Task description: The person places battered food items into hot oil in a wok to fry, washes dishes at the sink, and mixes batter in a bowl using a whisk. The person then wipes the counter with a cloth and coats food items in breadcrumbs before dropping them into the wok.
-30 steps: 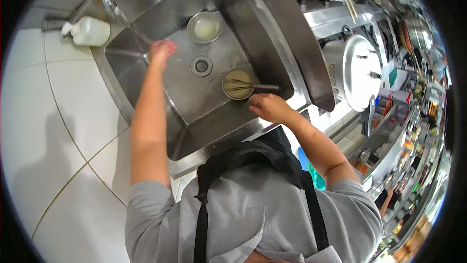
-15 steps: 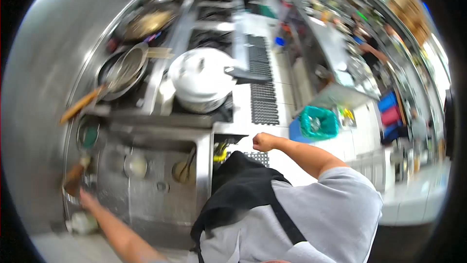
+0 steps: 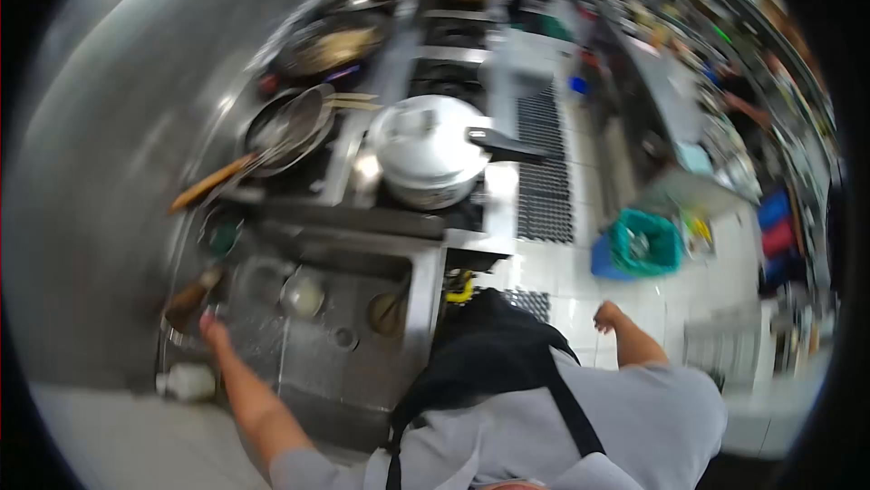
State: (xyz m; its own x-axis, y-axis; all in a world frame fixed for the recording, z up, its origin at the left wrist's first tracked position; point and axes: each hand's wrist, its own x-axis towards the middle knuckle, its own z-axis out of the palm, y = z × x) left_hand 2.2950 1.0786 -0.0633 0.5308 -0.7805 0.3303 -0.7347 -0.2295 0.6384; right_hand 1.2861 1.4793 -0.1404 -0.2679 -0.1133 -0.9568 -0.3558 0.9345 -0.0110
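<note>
Above the sink (image 3: 422, 295), the left hand (image 3: 213, 328) reaches outward, fingers too blurred to tell; the right hand (image 3: 610, 316) curled

And here we see smooth, softly gleaming metal along the wall (image 3: 113, 136), shiny metal on the pot (image 3: 428, 144), duller steel across the sink (image 3: 313, 370), glossy plastic bin liner (image 3: 668, 257), smooth wooden handle (image 3: 213, 183), matt cloth apron (image 3: 494, 354)!
</note>
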